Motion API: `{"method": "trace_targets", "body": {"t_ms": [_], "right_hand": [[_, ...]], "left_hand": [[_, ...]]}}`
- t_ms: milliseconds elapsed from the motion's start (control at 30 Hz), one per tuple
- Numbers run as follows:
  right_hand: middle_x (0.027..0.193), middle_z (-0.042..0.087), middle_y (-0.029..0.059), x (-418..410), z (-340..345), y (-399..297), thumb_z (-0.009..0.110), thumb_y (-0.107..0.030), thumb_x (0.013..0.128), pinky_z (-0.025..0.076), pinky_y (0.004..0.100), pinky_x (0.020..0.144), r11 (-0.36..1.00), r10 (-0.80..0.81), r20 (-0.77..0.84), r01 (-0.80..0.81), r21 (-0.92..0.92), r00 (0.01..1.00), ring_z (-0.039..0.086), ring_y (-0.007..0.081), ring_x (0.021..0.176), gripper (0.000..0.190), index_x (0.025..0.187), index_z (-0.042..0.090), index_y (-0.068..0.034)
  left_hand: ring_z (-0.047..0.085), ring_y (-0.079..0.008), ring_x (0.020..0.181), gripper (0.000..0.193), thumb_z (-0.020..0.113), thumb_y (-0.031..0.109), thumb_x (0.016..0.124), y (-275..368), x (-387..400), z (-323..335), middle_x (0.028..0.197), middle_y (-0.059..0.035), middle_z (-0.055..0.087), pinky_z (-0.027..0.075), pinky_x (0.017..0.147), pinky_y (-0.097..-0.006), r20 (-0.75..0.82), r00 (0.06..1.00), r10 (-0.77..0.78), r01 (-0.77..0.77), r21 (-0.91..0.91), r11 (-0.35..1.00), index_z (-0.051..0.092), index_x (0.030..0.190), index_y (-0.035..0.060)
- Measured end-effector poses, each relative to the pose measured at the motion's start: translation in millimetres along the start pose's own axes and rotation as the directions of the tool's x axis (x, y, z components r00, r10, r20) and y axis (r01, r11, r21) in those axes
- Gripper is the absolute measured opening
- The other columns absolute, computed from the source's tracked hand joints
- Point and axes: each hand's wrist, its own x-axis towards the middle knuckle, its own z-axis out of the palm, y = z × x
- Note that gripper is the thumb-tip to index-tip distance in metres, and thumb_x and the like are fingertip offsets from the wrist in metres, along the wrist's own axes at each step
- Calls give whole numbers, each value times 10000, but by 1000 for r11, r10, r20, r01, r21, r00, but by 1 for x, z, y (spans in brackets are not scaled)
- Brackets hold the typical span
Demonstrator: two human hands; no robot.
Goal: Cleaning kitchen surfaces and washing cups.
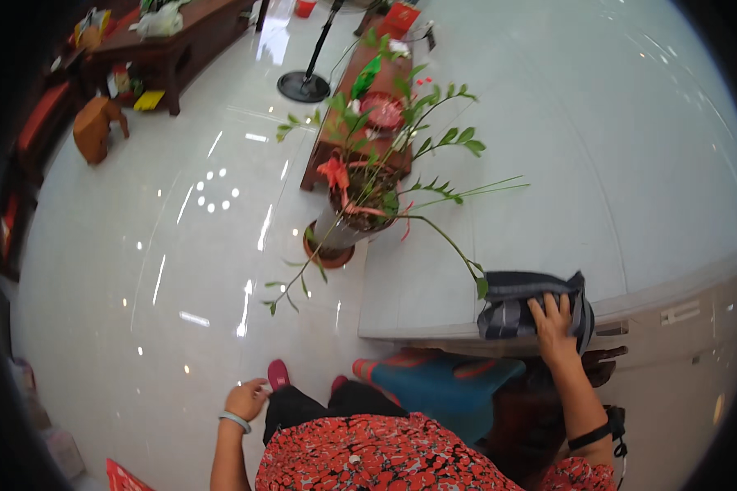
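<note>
My right hand [553, 328] rests with spread fingers on a dark grey checked cloth [510, 313]. It presses the cloth to a pale tiled surface, close to that surface's lower edge. The thumb side of the grip is partly hidden. My left hand [246, 399] hangs beside my left thigh, fingers loosely apart, with nothing seen in it; a pale bangle circles that wrist. A leaf of the potted plant [374, 196] reaches down to the cloth's left end.
Below the cloth stands a blue plastic stool [442, 380] with orange trim, beside dark wooden furniture [528, 411]. A low wooden bench [328, 147] holding a red tray [382, 112] is behind the plant. Farther off are a round black stand base [304, 87] and a brown stool [98, 129].
</note>
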Motion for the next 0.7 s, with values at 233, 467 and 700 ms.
{"method": "trace_targets", "body": {"t_ms": [233,467,700], "right_hand": [[1169,560,52,-45,28,-58,555,-232,759,339,533,899,841,-516,144,468,273,844,475,324,1083,274,1009,668,-224],[967,600,37,21,196,-199,536,-203,797,340,529,882,706,-674,247,508,495,696,480,294,1056,172,811,701,-155],[1254,573,110,58,331,-263,486,-311,892,155,652,1027,599,-695,653,745,293,302,338,395,1282,357,1134,678,-131]], "left_hand": [[673,-289,777,278,617,187,822,-71,-49,21,868,-163,687,530,719,-376,-192,918,-346,318,-164,934,644,1075,75],[673,-255,759,269,605,184,839,-48,-52,97,832,-150,687,522,701,-349,-137,889,-436,381,-307,872,643,1076,63],[629,-125,891,279,581,159,910,2,-75,156,961,-93,684,489,806,-266,7,755,-656,553,-545,630,606,1150,17]]}}
